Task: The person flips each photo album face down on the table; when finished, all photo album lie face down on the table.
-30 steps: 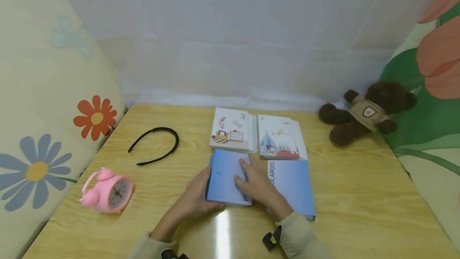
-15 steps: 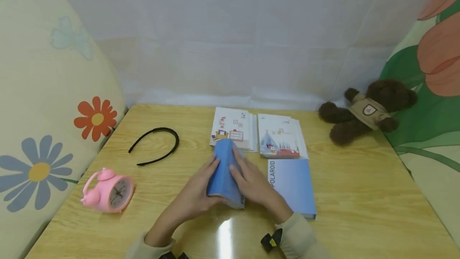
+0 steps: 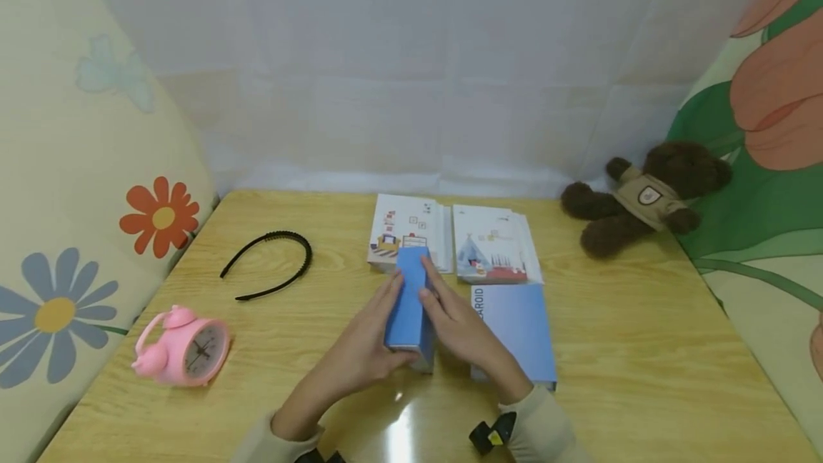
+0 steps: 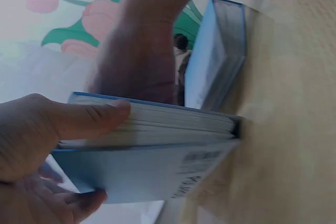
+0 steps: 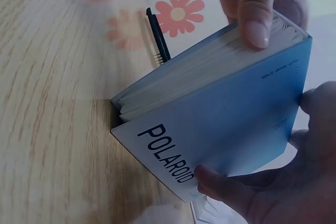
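Note:
A blue photo album [image 3: 409,306] marked POLAROID stands on its long edge between both hands, a blue edge facing up. My left hand [image 3: 363,338] grips its left side; in the left wrist view the thumb [image 4: 107,119] lies across the page edges. On the other side my right hand [image 3: 459,324] holds the cover, fingers [image 5: 218,179] against it beside the lettering and thumb [image 5: 317,103] near the top edge. A second blue album [image 3: 514,331] lies flat just right of the right hand. The left hand's far fingers are mostly hidden in the head view.
Behind the albums lie two stacks of white illustrated booklets, the left stack [image 3: 401,223] and the right stack [image 3: 489,241]. A black headband [image 3: 302,263] and a pink alarm clock [image 3: 183,349] are on the left. A brown teddy bear [image 3: 643,198] lies at the back right.
The album lay flat on the table a second ago; both hands have tipped it up onto its edge. The right hand has moved from its front cover to its side.

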The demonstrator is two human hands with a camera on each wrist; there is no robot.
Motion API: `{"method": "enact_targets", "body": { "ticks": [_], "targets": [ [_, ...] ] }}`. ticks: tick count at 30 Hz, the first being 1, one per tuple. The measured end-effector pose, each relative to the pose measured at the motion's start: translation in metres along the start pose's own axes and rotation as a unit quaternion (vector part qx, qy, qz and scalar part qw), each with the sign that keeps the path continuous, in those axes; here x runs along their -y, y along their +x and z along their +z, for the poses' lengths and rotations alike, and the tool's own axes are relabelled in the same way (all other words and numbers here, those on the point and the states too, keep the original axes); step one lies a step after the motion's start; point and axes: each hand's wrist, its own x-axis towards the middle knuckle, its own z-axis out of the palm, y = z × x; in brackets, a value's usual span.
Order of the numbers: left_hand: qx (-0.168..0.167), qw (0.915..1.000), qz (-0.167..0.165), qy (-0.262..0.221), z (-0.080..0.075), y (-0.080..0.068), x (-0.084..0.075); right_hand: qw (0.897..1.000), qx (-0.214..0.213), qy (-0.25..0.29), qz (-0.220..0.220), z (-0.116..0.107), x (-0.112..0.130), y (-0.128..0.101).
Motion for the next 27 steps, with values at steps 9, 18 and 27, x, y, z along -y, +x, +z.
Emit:
{"method": "enact_targets", "body": {
  "ticks": [9, 18, 27],
  "targets": [
    [0.037, 0.9644, -0.038, -0.259, 0.036, -0.004, 0.029, 1.000, 0.001, 0.002, 0.008, -0.003, 0.001, 0.002],
    [0.018, 0.9815, -0.054, -0.183, 0.044, -0.003, 0.036, 0.995, 0.013, 0.094, 0.009, -0.006, -0.002, -0.002],
    [0.017, 0.9947, -0.072, -0.072, 0.028, -0.006, 0.035, 0.991, -0.024, 0.134, 0.013, -0.009, -0.010, -0.010]
  ]
}}
